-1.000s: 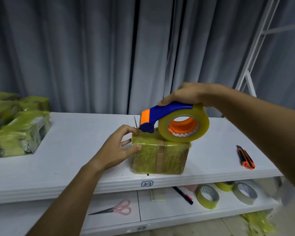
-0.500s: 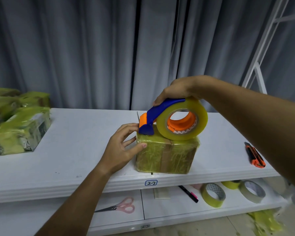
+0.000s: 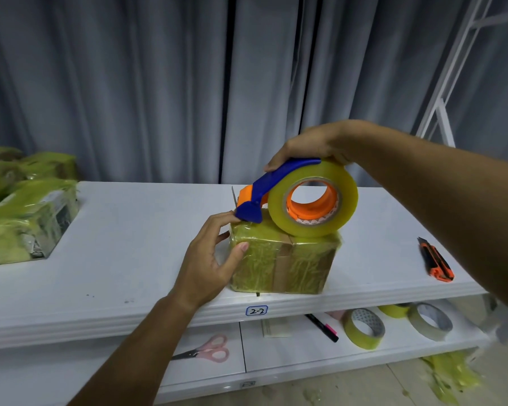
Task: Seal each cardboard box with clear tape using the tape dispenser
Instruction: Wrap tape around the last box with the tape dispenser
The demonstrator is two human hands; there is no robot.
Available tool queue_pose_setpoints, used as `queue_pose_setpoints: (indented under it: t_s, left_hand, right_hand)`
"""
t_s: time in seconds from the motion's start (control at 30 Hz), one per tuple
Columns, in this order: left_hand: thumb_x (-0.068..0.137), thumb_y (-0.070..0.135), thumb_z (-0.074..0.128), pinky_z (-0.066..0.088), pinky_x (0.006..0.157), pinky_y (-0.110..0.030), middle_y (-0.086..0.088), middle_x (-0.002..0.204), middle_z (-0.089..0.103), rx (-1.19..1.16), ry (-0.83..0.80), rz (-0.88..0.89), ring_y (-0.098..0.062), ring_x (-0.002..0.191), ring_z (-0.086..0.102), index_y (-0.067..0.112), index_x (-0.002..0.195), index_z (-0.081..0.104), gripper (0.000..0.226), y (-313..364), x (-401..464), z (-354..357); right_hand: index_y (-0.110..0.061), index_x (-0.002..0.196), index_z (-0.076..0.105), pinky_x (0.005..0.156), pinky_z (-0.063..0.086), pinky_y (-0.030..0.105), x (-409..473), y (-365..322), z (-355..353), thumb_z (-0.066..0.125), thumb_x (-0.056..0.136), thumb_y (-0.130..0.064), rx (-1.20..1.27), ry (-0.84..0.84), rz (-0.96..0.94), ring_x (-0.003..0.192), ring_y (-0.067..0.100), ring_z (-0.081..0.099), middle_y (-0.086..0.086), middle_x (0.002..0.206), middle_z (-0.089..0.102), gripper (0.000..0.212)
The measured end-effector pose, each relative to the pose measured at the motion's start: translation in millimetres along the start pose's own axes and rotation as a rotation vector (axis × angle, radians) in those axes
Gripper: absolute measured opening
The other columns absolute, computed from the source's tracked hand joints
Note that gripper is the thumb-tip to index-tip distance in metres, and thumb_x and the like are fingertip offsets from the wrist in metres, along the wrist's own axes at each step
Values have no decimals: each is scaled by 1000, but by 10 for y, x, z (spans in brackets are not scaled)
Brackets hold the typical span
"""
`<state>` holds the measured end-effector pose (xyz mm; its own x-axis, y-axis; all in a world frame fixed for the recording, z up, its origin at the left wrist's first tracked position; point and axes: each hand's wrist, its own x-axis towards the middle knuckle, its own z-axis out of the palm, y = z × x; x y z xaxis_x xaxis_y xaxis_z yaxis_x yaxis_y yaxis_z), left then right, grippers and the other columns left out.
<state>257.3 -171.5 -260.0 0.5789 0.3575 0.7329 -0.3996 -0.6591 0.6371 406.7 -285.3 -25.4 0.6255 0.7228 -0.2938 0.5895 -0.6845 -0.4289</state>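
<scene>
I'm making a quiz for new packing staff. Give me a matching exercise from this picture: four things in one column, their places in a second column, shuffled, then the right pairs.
Things:
1. tape dispenser
2. utility knife
3. scissors
4. wrapped boxes

Places:
A. lower shelf, left part
B. top shelf, far left
C. on top of the box in the middle
D. top shelf, right end

Pairs: 1-C, 2-D, 3-A, 4-B
</scene>
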Motion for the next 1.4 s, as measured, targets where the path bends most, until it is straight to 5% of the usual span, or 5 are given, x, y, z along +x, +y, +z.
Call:
queue_pose_setpoints:
  t_s: [0.4, 0.73, 0.93, 1.17, 1.4]
  left_hand:
    - [95, 44, 53, 48, 98, -20, 11, 128, 61, 153, -8, 9, -13, 120, 56, 23, 117, 61, 32, -46, 13, 2]
    - [94, 45, 48, 35, 95, -2, 21, 123, 54, 264, -8, 5, 11, 116, 47, 30, 114, 57, 27, -57, 6, 3]
    - [94, 42, 48, 36, 102, -9, 7, 124, 61, 296, -21, 24, 0, 121, 50, 27, 115, 59, 28, -83, 6, -64]
    - [93, 45, 47, 46, 96, -37, 11, 120, 53, 396, -88, 25, -12, 116, 51, 26, 119, 56, 34, 11, 64, -67]
    - [83, 76, 52, 39, 96, -25, 25, 117, 48, 448, -202, -9, -6, 119, 44, 42, 120, 68, 52, 105, 250, -79]
  right_hand:
    - [-21, 96, 62, 60, 59, 27, -155, -44, 53, 64, 91, -51, -149, 83, -82, 72, 19, 72, 1, 88, 74, 30]
    - [-18, 106, 66, 73, 63, 35, -201, 74, -25, 62, 94, -47, -13, 2, -125, 77, 22, 77, 3, 91, 79, 32]
    - [-12, 110, 68, 74, 60, 35, -375, 475, -274, 63, 94, -44, 81, 53, -100, 74, 19, 74, 5, 91, 79, 36]
    - [-15, 99, 68, 65, 59, 32, -462, 939, -274, 69, 88, -44, 34, 168, -45, 65, 18, 75, 1, 77, 78, 32]
    - [-17, 99, 67, 72, 61, 34, -383, 1139, -224, 69, 85, -57, 53, 173, -26, 75, 21, 76, 2, 85, 78, 43]
